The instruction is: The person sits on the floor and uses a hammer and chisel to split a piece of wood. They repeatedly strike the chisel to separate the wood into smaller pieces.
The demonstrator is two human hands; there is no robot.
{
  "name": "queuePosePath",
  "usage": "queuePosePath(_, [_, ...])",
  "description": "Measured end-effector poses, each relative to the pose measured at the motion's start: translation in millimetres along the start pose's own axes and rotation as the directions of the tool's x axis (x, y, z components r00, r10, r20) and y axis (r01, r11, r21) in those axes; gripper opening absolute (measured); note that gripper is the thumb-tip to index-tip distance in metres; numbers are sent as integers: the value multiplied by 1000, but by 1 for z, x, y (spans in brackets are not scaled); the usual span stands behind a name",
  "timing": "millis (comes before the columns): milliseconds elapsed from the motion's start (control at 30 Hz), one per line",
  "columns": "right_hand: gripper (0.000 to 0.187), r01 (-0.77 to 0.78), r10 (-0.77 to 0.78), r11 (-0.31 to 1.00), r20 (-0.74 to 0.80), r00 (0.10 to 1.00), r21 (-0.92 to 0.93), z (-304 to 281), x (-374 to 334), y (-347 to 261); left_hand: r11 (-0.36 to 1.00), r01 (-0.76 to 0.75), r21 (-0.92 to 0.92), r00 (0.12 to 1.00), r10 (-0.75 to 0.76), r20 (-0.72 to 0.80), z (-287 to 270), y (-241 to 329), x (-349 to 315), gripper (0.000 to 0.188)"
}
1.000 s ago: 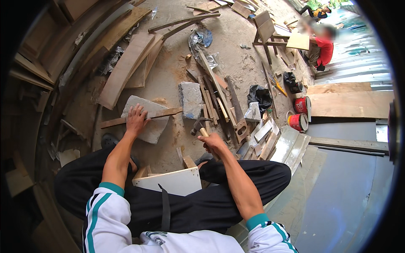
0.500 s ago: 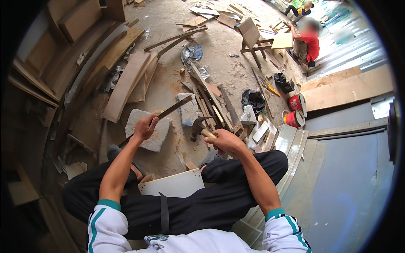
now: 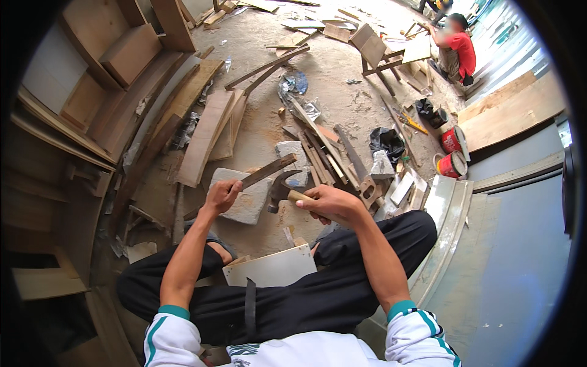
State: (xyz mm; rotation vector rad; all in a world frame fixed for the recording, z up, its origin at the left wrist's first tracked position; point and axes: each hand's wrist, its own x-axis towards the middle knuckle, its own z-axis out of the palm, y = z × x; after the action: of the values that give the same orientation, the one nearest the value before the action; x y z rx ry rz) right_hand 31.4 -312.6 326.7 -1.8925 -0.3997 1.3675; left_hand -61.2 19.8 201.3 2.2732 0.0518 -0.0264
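Observation:
My left hand (image 3: 224,196) is closed around a narrow wooden strip (image 3: 269,170), which points up and to the right. In my right hand (image 3: 330,203) is a claw hammer (image 3: 279,194), gripped by its wooden handle, its dark head close beside the strip. Whether the head touches the strip I cannot tell. Below both hands lies a pale concrete block (image 3: 239,205) on the ground, with a second, smaller block (image 3: 293,160) behind it. Between my legs sits a wooden box-like piece with a white panel (image 3: 272,267).
A handsaw (image 3: 361,171) and several wood strips lie ahead. Red paint cans (image 3: 451,164) and a black plastic bag (image 3: 386,142) are to the right. Wooden cabinets (image 3: 104,73) stand at left. A person in red (image 3: 460,52) crouches by a wooden chair (image 3: 370,49).
The whole view has shifted, so the scene sits further right. The strip's far end has come nearer the hammer head, and the hammer head now hangs more upright beside it. Both grips are unchanged.

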Motion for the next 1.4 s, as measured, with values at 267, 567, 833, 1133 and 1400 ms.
queuePosePath(267, [44, 32, -33, 999, 20, 999, 32, -1, -7, 23, 1000, -6, 9, 999, 6, 48, 12, 5, -1, 47])
queuePosePath(567, [41, 112, -53, 963, -234, 971, 245, -2, -10, 34, 995, -1, -97, 1000, -1, -21, 43, 16, 16, 50])
queuePosePath(833, [39, 181, -37, 917, -376, 926, 355, -10, -2, 41, 911, 226, -346, 953, -134, 271, 41, 39, 28, 56])
queuePosePath(1133, [45, 80, -44, 996, -564, 825, 40, -4, 15, 51, 917, 351, -189, 857, -233, 460, 17, 61, 29, 54])
queuePosePath(1400, [53, -257, -212, 829, -705, 677, -497, 9, 41, 86, 918, 386, -90, 853, -318, 414, 64, 35, 23, 57])
